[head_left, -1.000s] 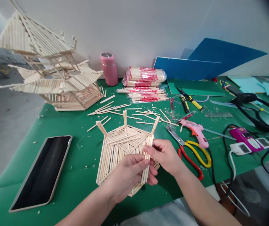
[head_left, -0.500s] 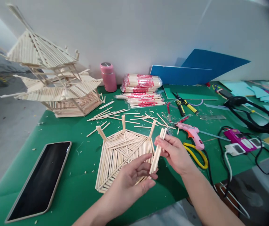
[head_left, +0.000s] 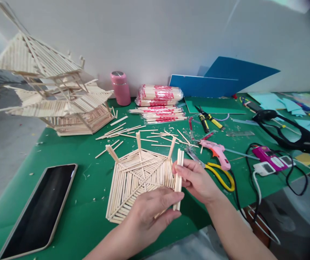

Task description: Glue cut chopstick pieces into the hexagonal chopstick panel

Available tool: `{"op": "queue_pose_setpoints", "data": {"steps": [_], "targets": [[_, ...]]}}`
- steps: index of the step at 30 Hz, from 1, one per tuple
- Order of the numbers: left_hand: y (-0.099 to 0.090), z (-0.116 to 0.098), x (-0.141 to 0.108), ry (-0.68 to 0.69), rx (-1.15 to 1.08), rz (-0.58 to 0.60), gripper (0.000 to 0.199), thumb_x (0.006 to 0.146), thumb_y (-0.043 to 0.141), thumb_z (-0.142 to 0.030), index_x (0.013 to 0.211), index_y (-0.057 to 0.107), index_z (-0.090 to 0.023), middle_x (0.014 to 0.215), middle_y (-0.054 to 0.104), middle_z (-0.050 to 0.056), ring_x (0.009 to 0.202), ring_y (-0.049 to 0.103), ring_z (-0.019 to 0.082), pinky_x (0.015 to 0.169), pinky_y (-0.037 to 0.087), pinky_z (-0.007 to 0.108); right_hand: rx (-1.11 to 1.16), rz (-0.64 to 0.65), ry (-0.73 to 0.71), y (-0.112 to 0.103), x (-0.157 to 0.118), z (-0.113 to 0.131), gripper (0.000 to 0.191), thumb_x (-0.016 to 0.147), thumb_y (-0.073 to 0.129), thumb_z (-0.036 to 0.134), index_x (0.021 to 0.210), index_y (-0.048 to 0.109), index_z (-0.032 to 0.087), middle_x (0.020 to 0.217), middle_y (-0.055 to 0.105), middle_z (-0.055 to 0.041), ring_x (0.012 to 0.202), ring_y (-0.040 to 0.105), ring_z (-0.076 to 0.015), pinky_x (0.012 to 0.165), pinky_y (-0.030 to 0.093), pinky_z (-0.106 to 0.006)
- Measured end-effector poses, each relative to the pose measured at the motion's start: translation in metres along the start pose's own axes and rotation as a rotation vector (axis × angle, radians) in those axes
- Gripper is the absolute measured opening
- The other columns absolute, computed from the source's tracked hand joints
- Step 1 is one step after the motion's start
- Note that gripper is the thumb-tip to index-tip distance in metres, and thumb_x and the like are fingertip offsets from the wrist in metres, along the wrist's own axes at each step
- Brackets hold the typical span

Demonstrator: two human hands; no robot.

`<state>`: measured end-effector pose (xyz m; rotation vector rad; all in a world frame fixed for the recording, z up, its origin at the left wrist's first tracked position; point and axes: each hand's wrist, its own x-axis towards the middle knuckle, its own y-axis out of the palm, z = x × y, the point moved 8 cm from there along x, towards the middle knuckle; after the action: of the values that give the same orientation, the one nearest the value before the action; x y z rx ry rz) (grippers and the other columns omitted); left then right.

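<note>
My right hand (head_left: 197,178) pinches a small bundle of short wooden sticks (head_left: 180,166) and holds it nearly upright. At the bundle's lower end, my left hand (head_left: 155,211) closes in with the index fingertip across the sticks and the thumb just below; its other fingers are partly hidden. Beneath and left of the hands lies a flat polygonal stick panel (head_left: 125,193) with diagonal ribs. Several short stick posts (head_left: 138,141) stand at its far corners. My left hand covers the panel's near right part.
A tiered stick pavilion (head_left: 70,108) stands back left, a phone (head_left: 38,213) front left. Loose sticks (head_left: 128,130), packaged sticks (head_left: 159,94) and a pink bottle (head_left: 120,88) lie beyond. Rightward are a pink glue gun (head_left: 216,151), yellow-handled pliers (head_left: 222,177), cutters (head_left: 209,119) and a corded power strip (head_left: 270,159).
The stick bundle has turned more upright and moved slightly down. My left fingers have come together onto its lower end. The whole view has shifted a little.
</note>
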<state>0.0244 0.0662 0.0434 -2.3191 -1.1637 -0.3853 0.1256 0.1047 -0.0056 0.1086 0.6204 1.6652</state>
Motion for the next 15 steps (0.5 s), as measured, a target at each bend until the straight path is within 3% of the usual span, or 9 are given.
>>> {"op": "queue_pose_setpoints", "data": {"steps": [10,15], "targets": [[-0.004,0.0,-0.012,0.167,0.149,0.005,0.041,0.077,0.054,-0.012,0.117,0.05,-0.024,0.094,0.068,0.007,0.087,0.064,0.016,0.085,0.047,0.027,-0.182,0.075,-0.02,0.006,-0.002,-0.003,0.021,0.074,0.062,0.033,0.066,0.062,0.013,0.053,0.044,0.0046,0.047,0.033,-0.0048,0.043,0.023,-0.019],[-0.003,0.017,-0.024,-0.037,0.105,-0.088,0.043,0.076,0.057,-0.014,0.112,0.054,-0.036,0.094,0.069,0.001,0.09,0.062,0.017,0.088,0.044,0.028,-0.263,0.128,-0.082,0.015,-0.005,0.005,0.02,0.076,0.059,0.031,0.067,0.061,0.013,0.055,0.043,0.0047,0.049,0.033,-0.0047,0.044,0.025,-0.018]]}}
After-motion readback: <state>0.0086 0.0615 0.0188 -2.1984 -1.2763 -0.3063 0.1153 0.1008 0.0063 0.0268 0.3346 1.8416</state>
